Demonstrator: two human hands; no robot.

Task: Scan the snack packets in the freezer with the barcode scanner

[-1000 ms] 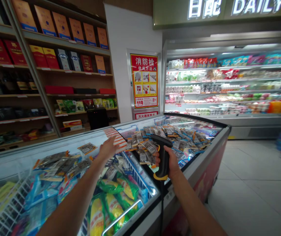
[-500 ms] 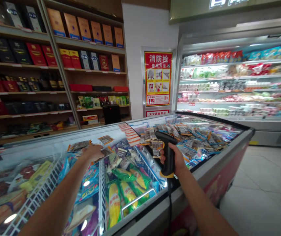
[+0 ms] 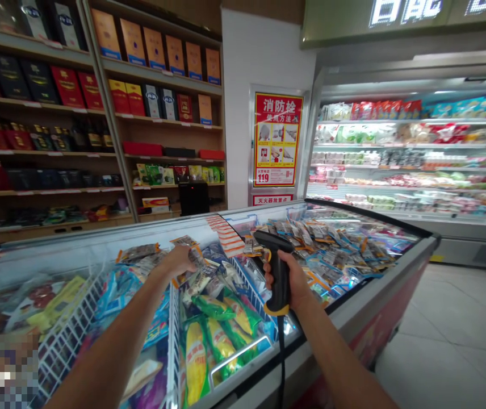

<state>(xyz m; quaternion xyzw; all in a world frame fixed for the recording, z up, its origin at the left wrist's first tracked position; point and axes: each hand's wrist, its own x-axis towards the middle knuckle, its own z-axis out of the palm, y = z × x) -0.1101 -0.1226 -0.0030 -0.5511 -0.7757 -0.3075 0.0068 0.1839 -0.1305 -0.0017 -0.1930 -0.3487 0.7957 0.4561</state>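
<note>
My right hand (image 3: 294,278) is wrapped round the grip of a black barcode scanner (image 3: 280,272) with yellow trim, its cable hanging down in front of the freezer. The scanner's head points left, over the freezer edge. My left hand (image 3: 178,262) is closed on a small grey-and-orange packet (image 3: 198,258) above the open freezer; its fingertips are partly hidden. Just left of that hand, similar packets (image 3: 141,251) lie on blue bags (image 3: 117,289). Below it, green-and-yellow corn-shaped packs (image 3: 196,352) fill a white wire basket (image 3: 175,341).
Many more grey packets (image 3: 336,244) lie on the freezer's right glass lid. Wire dividers and the freezer's front rim (image 3: 243,392) stand close to my arms. Shelves of boxes (image 3: 153,102) rise behind, and a lit refrigerated display (image 3: 396,153) stands at the right.
My left hand has moved right and slightly up, with a packet in it. My right hand and the scanner have shifted a little left. The view has tilted slightly.
</note>
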